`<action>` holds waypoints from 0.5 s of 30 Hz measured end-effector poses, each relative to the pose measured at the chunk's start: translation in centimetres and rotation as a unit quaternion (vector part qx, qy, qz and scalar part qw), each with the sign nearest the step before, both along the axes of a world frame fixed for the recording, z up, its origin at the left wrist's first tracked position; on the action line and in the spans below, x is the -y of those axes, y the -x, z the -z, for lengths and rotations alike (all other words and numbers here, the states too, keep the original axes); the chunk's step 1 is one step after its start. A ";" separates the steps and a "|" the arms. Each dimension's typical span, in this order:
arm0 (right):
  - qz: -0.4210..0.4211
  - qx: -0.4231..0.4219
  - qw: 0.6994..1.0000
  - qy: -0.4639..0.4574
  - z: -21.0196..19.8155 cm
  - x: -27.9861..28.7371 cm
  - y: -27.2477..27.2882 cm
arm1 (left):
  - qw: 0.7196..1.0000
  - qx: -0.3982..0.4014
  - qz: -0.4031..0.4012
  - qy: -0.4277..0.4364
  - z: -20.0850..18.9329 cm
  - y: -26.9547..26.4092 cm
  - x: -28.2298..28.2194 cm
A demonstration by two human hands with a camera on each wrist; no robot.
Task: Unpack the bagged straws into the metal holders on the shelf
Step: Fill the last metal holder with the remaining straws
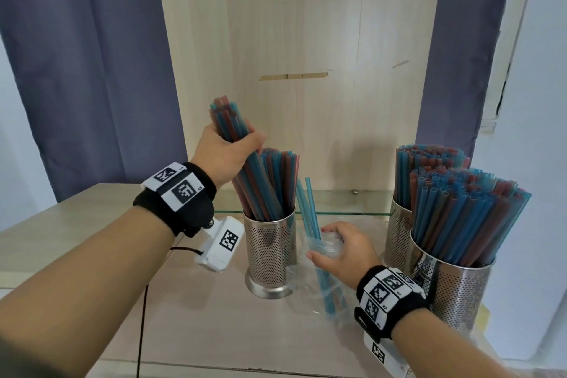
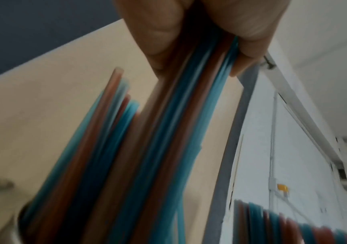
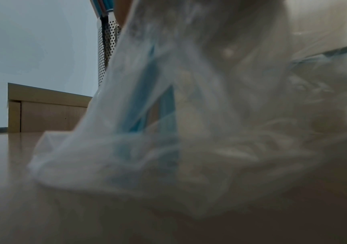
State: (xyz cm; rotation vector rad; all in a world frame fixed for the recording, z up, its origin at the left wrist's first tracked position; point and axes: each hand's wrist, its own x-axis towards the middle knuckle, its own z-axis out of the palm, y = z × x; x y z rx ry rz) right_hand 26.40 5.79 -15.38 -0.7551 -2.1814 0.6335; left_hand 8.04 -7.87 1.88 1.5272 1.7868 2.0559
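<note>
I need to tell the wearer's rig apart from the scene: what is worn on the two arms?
Bare forearms, no sleeves. Each wrist has a black wristband bearing white square-coded tags, with a white camera box below; a thin black cable trails from the left one.

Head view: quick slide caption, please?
Left hand lowers straw bundle into metal holder; right hand grips plastic bag.

looks like a drinks shop or cafe stock corner tbh: light wood shelf unit (image 1: 92,224) with a glass shelf (image 1: 343,204), perforated steel holders (image 1: 270,255) crammed with blue and red straws (image 1: 460,218), purple-grey curtains (image 1: 86,70), plain white wall (image 1: 537,101).
</note>
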 end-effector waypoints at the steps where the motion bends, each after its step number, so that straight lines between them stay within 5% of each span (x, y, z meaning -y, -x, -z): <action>1: 0.000 -0.001 1.000 0.001 0.0 0.0 0.0 | 1.000 -0.020 0.006 0.010 -0.2 -0.1 -0.1; 8: 0.001 0.007 1.000 0.015 0.0 -0.1 0.0 | 0.971 -0.198 -0.015 0.136 -1.3 -1.9 -1.1; 15: -0.001 0.011 1.000 0.015 -0.1 -0.1 0.0 | 0.983 -0.100 -0.094 0.122 -0.1 -0.1 -1.9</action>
